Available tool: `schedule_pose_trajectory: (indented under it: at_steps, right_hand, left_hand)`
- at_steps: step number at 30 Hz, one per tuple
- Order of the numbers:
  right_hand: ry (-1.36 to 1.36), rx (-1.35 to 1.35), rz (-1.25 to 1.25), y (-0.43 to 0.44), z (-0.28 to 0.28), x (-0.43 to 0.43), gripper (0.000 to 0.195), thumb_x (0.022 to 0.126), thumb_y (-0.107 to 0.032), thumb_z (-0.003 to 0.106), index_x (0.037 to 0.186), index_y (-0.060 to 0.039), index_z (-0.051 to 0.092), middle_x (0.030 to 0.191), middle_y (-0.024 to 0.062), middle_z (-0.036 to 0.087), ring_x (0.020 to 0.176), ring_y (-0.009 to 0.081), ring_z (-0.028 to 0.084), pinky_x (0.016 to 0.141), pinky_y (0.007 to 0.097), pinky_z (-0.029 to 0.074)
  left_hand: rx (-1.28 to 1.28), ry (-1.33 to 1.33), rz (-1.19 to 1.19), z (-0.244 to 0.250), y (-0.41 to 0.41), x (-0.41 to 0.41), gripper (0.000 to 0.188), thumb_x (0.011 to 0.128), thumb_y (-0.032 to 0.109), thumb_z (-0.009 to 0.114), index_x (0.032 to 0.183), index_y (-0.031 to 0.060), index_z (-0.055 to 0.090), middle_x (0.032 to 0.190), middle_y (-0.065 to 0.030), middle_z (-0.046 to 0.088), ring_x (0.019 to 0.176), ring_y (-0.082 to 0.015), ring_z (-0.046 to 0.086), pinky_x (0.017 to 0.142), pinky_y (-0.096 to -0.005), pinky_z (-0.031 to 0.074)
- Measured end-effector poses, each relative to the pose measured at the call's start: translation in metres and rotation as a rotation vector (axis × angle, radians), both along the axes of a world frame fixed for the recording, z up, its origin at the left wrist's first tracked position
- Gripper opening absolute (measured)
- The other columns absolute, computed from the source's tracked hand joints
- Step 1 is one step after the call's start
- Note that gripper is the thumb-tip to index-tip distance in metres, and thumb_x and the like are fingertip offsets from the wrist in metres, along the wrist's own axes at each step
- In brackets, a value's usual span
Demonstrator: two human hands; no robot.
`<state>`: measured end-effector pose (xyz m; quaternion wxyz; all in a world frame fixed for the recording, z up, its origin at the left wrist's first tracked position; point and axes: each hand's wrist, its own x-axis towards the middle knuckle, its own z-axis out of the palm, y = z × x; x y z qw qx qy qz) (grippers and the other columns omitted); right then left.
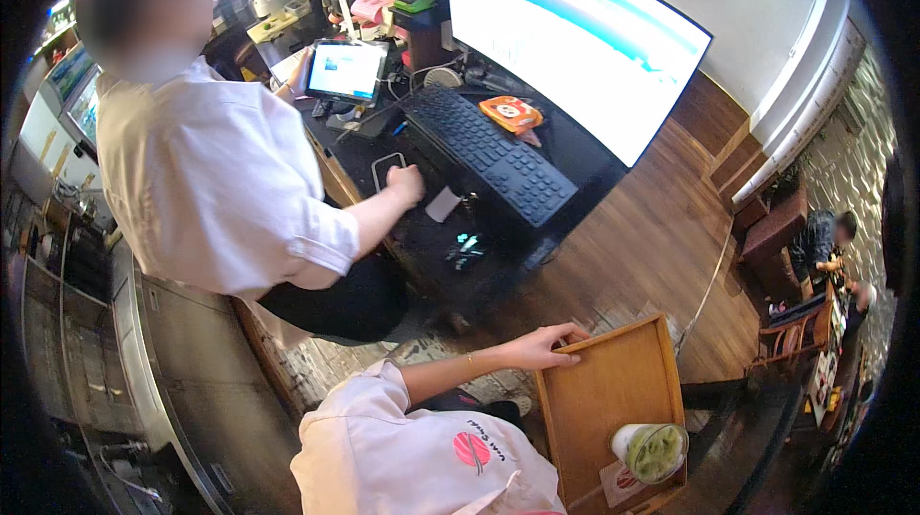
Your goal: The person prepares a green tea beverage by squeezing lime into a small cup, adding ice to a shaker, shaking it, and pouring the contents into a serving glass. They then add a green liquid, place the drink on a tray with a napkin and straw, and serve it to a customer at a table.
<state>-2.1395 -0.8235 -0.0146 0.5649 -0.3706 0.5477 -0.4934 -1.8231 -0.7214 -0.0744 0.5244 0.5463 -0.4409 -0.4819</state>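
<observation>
My left hand (550, 347) grips the far left corner of a wooden serving tray (593, 400), with fingers over the rim. Toward the tray's near right side stands a clear glass of green-and-white iced drink (652, 452). Partly beneath the glass lies a white paper napkin or coaster (622, 484) with a red print. My right hand is out of view. The tray's near end is cut off by the bottom of the picture.
A co-worker (215, 170) stands ahead on the left, holding a tablet (346, 71). The black counter (496, 256) carries a keyboard (496, 152), a large monitor (575, 41) and an orange packet (512, 114). Seated people (819, 245) are far right, beside a wooden chair (794, 335).
</observation>
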Motion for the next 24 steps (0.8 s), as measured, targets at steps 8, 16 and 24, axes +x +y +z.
schedule_pose_trajectory:
  at_steps: [8,16,24]
  right_hand:
    - [-0.018,0.015,0.129,-0.198,-0.018,0.002,0.069,0.078,-0.019,0.063,0.141,-0.0027,0.043,0.098,0.0080,0.068,0.088,0.0193,0.065,0.080,0.0302,0.052]
    - [-0.119,0.023,-0.003,-0.361,-0.049,-0.024,0.070,0.078,-0.019,0.064,0.143,-0.0026,0.042,0.097,0.0077,0.069,0.087,0.0187,0.065,0.080,0.0298,0.052]
    - [-0.149,0.010,-0.156,-0.483,-0.103,-0.091,0.072,0.078,-0.018,0.064,0.144,-0.0026,0.040,0.097,0.0074,0.069,0.086,0.0182,0.066,0.079,0.0293,0.052]
  left_hand:
    - [0.029,0.020,0.148,-0.008,-0.166,-0.018,0.055,0.092,0.037,0.067,0.132,0.0033,0.052,0.121,-0.0123,0.059,0.112,-0.0210,0.056,0.097,-0.0359,0.045]
    - [0.051,-0.095,0.099,0.010,-0.373,0.007,0.053,0.092,0.037,0.068,0.131,0.0035,0.055,0.123,-0.0099,0.061,0.116,-0.0189,0.055,0.102,-0.0359,0.042]
    - [0.117,-0.073,0.060,0.064,-0.600,0.018,0.038,0.091,0.020,0.067,0.121,-0.0025,0.059,0.112,-0.0083,0.063,0.104,-0.0157,0.058,0.092,-0.0304,0.045]
